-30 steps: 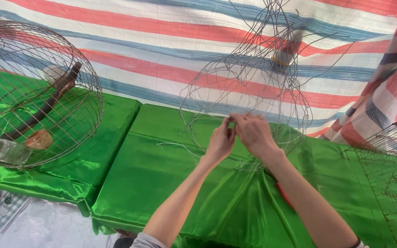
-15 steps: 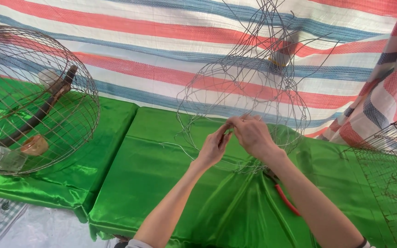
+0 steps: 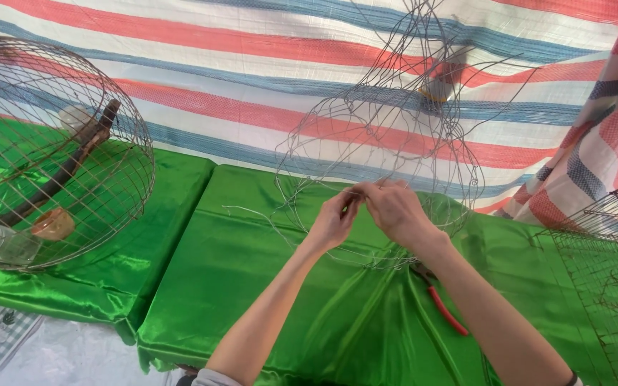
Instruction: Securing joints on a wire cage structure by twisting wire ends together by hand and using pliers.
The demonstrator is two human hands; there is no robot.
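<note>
Item: unfinished wire frame (image 3: 388, 136), thin grey wire, stands upright on green satin cloth (image 3: 252, 271) at table centre; long axis vertical, narrow end pointing up, wide rounded belly low, loose wire ends sticking out to the sides. Left hand (image 3: 334, 221) & right hand (image 3: 395, 211) meet at front of frame's lower rim, fingertips of both pinched on a wire strand there. Nearby: red-handled pliers (image 3: 441, 304) flat on cloth under right forearm; round wire cage (image 3: 51, 150) on its side far left, w/ stick & small cups inside; striped tarp (image 3: 252, 64) behind.

green satin cloth (image 3: 252, 286); red-blue-white striped tarp (image 3: 252, 71); red-handled pliers (image 3: 443, 307)
</note>
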